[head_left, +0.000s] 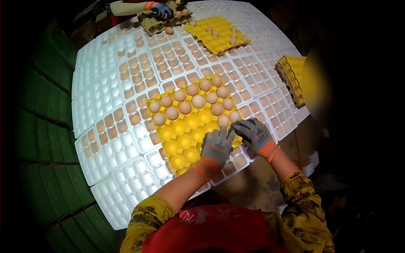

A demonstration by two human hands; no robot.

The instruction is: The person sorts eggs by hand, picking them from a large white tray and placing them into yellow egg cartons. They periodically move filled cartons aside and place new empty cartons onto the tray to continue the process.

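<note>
Head view: the left hand (217, 147), in a grey glove with an orange cuff, reaches over the near right part of a yellow egg tray (184, 141), fingers bent down beside the eggs there; whether it pinches one, I cannot tell. Just to its right, the right hand (255, 135), gloved alike, has its fingers bent together at the tray's right edge, by the egg (234, 117) nearest that edge; its grip is hidden too. Brown eggs (192, 90) fill the tray's far rows and run down its right side, while the cups at the near left are bare. Beneath it spread white moulded trays (126, 179), many of their cells showing eggs. Beyond lies a second yellow tray (207, 33) with a few scattered eggs. To its left, another person's gloved hand (162, 11) is over brown pulp trays (154, 26), a loose egg (169, 30) just beside them. Stacked yellow trays (291, 78) stand at the far right; green crates (44, 122) line the left.
</note>
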